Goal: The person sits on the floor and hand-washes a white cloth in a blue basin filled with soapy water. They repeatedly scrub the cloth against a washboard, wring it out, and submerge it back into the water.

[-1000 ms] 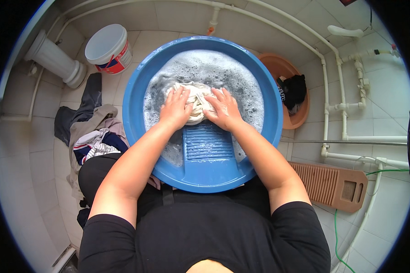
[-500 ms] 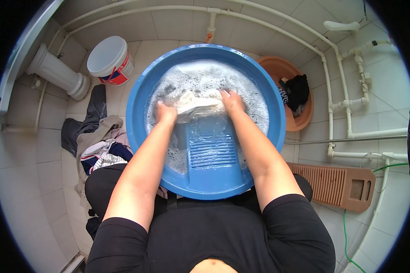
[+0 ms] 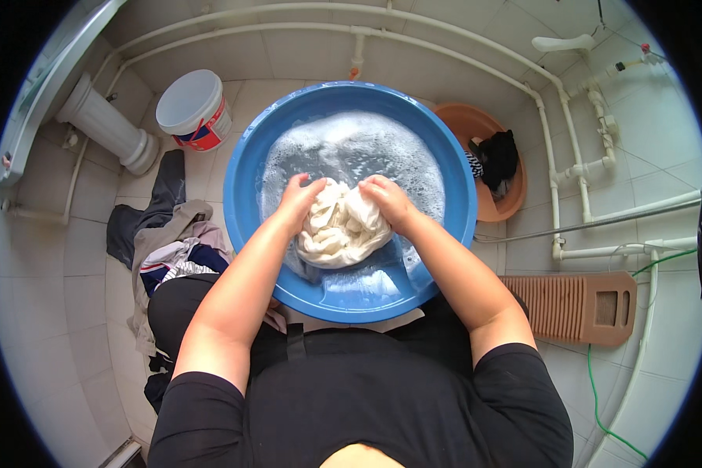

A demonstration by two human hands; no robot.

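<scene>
A wet, bunched cream-white cloth (image 3: 342, 226) is between my two hands, over the near half of a round blue washtub (image 3: 240, 168). My left hand (image 3: 298, 201) is closed on its left side, my right hand (image 3: 386, 199) on its upper right. Soapy water (image 3: 359, 140) with white foam fills the tub beyond the cloth. The cloth covers the ridged washboard part of the tub; only its smooth lower end (image 3: 359, 287) shows. Which garment the cloth is, I cannot tell.
Left of the tub lies a pile of clothes (image 3: 183, 234), with a white bucket (image 3: 195, 109) behind it. At the right are an orange-brown basin (image 3: 511, 204) holding dark clothes (image 3: 498, 160) and a brown washboard (image 3: 554, 306). Pipes (image 3: 550, 148) run along the walls.
Both hands have come nearer to me with the cloth, lifting it out of the foam. It is now bunched up and hides the tub's ridges.
</scene>
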